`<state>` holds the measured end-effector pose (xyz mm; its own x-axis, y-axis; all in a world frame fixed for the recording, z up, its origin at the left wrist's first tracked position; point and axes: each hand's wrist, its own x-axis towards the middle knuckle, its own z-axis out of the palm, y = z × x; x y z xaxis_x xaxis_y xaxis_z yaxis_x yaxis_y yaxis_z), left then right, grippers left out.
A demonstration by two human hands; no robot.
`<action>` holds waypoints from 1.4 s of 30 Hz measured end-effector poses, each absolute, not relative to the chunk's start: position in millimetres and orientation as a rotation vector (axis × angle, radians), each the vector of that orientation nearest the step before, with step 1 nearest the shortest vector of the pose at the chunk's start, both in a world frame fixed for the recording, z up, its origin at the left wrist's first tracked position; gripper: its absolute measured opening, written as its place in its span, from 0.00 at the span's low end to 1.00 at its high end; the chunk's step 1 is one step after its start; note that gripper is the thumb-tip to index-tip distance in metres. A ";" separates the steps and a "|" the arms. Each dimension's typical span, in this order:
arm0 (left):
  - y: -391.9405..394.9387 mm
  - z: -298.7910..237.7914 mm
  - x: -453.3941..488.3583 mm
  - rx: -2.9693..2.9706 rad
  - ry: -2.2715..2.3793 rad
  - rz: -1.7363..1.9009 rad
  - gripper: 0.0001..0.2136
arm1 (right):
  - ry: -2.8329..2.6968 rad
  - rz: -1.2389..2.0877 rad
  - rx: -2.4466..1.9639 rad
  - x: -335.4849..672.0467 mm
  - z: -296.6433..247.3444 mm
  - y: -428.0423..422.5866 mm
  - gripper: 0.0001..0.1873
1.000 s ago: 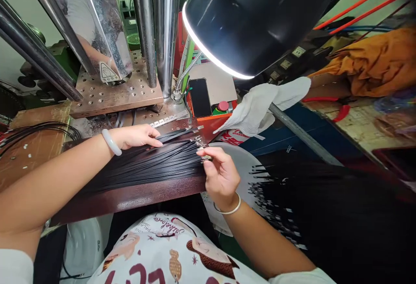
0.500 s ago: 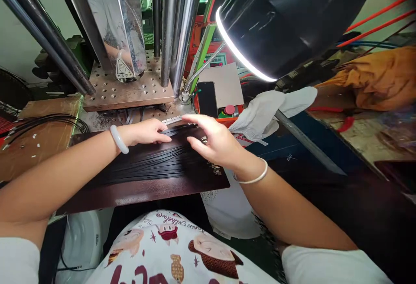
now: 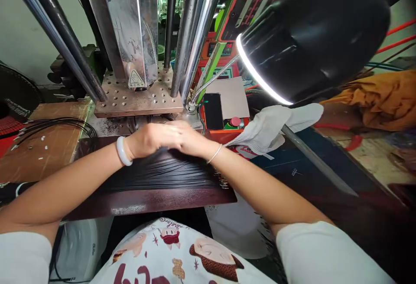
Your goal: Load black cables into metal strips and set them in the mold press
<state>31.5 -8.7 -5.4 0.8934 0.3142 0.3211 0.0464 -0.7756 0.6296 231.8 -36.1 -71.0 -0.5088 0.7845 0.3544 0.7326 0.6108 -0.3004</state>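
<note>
My left hand [image 3: 146, 140] and my right hand [image 3: 191, 140] meet over the back of a dark red-brown board [image 3: 169, 199], just in front of the press. Their fingers overlap and are smeared by motion, so whether they grip anything cannot be made out. Below them, a bundle of thin black cables [image 3: 156, 180] lies lengthwise on the board. Small metal terminals [image 3: 223, 183] show at the cables' right end. The silvery strip seen earlier at the press is hidden behind my hands.
Behind the board rises the press, with its drilled steel plate [image 3: 139, 102] and thick columns. A black lamp [image 3: 312, 45] hangs at the right. Near it are a phone [image 3: 213, 111], a red button [image 3: 234, 121] and white gloves [image 3: 266, 125]. More black cables [image 3: 58, 123] lie on the left bench.
My hands were apart; the right has moved left until both meet. My right fingers, spread before, are now hidden and blurred. The camera view has shifted slightly.
</note>
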 end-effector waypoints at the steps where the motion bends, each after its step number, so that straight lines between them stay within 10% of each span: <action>1: -5.3 -6.4 31.2 2.317 0.424 0.625 0.14 | -2.436 0.137 -1.248 239.8 -72.6 -28.2 0.17; 21: 2.2 -17.0 16.4 2.107 0.830 0.658 0.13 | -1.678 1.205 -1.230 202.1 -74.5 -56.5 0.14; 42: -39.0 -61.4 4.6 2.555 0.775 0.858 0.13 | -2.032 0.394 -1.214 216.9 -78.6 -101.8 0.07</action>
<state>4.6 -39.0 -61.4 0.6694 0.5907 0.4506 0.3883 -0.7952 0.4656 216.9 -101.8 -78.6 -0.2921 0.8553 0.4280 0.6335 0.5083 -0.5834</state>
